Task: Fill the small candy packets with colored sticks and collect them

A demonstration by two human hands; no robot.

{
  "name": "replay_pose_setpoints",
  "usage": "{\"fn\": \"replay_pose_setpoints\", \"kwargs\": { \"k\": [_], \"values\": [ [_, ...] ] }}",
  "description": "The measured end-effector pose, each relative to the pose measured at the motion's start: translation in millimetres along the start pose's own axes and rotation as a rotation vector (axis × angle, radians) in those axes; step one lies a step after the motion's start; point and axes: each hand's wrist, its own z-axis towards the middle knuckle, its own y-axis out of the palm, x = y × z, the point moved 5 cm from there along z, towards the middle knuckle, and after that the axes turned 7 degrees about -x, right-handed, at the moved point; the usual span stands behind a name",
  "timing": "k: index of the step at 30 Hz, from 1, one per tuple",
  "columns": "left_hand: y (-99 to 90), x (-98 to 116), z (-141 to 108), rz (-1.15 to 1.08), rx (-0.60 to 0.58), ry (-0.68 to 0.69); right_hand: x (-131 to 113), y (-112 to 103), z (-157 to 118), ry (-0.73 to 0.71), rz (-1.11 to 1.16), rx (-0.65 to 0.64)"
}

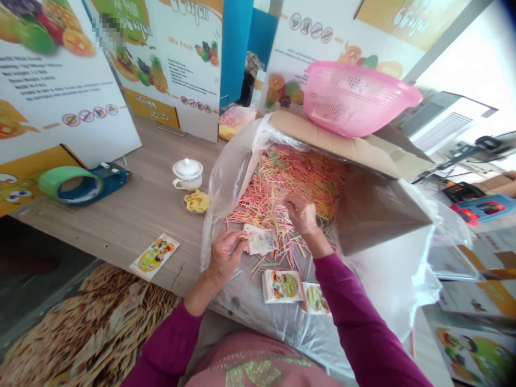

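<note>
Gently: your left hand (pixel 224 257) pinches a flimsy paper sachet (pixel 258 240) by its edge; your right hand (pixel 301 215) rests open on light, slippery thin coloured sticks (pixel 282 188).

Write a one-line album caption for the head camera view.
Left hand at a printed paper sachet, right hand among thin pink-and-yellow sticks in a plastic-lined brown cardboard box.
</note>
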Motion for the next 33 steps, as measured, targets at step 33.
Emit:
{"fn": "replay_pose_setpoints", "kwargs": {
  "k": [33],
  "values": [
    [31.4, 38, 3, -0.095, -0.178, 0.12, -115, -93, -85, -0.243, 0.329, -0.019]
  ]
}}
